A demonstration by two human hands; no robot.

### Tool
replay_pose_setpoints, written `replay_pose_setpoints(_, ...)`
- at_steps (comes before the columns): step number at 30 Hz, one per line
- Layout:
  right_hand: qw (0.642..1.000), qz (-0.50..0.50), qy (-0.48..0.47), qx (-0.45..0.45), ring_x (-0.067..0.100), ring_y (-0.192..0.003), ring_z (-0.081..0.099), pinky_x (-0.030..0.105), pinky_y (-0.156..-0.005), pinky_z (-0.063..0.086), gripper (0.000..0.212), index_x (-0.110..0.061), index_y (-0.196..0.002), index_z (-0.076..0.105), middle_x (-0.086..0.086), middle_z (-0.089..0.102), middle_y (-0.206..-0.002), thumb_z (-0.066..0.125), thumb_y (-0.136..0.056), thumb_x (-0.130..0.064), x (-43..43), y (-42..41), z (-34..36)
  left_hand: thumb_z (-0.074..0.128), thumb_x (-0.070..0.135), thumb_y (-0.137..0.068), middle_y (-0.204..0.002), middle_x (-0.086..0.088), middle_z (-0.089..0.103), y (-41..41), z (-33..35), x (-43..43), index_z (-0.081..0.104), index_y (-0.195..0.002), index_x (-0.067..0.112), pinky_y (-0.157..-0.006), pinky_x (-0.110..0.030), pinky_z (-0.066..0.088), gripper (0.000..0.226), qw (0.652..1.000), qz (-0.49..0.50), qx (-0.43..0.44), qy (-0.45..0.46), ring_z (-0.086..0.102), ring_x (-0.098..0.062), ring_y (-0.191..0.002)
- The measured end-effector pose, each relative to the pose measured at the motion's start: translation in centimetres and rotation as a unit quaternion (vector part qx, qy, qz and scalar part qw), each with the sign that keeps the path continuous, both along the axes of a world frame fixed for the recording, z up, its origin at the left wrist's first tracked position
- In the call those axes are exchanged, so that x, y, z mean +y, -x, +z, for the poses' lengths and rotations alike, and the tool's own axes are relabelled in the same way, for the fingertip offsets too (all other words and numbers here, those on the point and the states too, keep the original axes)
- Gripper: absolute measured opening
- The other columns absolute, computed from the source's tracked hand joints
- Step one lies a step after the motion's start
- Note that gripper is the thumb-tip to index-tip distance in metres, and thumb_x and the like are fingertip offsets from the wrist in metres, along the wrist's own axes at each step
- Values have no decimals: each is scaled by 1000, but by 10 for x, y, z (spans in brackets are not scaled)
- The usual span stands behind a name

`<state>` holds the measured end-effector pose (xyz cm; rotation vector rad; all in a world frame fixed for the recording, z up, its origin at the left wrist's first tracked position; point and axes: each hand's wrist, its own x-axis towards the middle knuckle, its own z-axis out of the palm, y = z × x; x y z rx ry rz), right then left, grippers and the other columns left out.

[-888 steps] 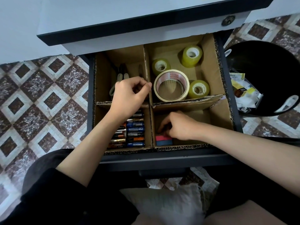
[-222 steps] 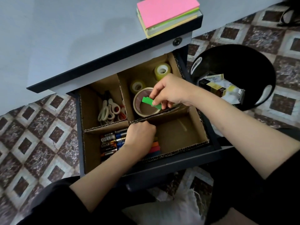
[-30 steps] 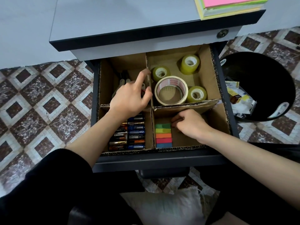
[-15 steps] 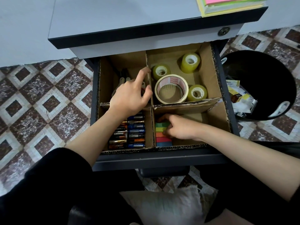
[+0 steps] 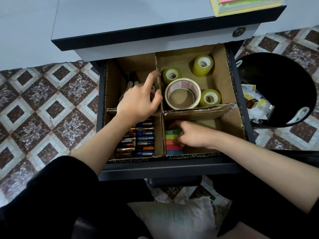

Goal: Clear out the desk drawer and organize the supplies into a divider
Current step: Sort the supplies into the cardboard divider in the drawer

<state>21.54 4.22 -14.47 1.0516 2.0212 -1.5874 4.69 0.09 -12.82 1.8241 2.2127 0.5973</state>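
An open desk drawer [image 5: 172, 167] holds a cardboard divider [image 5: 198, 112] with four compartments. My left hand [image 5: 139, 102] rests on the centre wall, forefinger against the cardboard and thumb over it. My right hand [image 5: 191, 135] lies in the near right compartment, fingertips on a row of coloured sticky flag pads [image 5: 172, 145]. Batteries [image 5: 139, 142] fill the near left compartment. Several tape rolls sit at the far right, the biggest a beige tape roll [image 5: 183, 94]. Scissors [image 5: 133, 83] are partly hidden behind my left hand.
A stack of pink and yellow sticky notes [image 5: 245, 4] lies on the desk top [image 5: 138, 16] above the drawer. A black waste bin [image 5: 279, 90] with paper scraps stands on the tiled floor to the right. A pale cushion [image 5: 174, 219] lies below the drawer.
My right hand slid left onto the coloured flag pads and now presses against their right ends. My left hand has stayed on the centre wall, its forefinger stretched further along it.
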Motion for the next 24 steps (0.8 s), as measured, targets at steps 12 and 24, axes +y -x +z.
replay_pose_setpoints(12, 1000, 5, -1, -2, 3, -66, 52, 18, -60, 40, 49, -18, -134, 44, -8, 56, -71, 58, -89, -7, 4, -4, 3, 37, 30, -93, -50, 12, 41, 1, 0, 0, 32, -139, 14, -52, -26, 38, 48, 1000, 5, -2, 0, 43, -5, -45)
replay_pose_setpoints(24, 995, 61, -73, -32, 8, -70, 51, 19, -58, 41, 50, -18, -133, 41, -8, 50, -75, 54, -87, -4, 10, -16, 2, 41, 25, -96, -50, 11, 39, 0, 0, 0, 32, -140, 14, -48, -19, 32, 46, 1000, 14, 3, 3, 42, -4, -45)
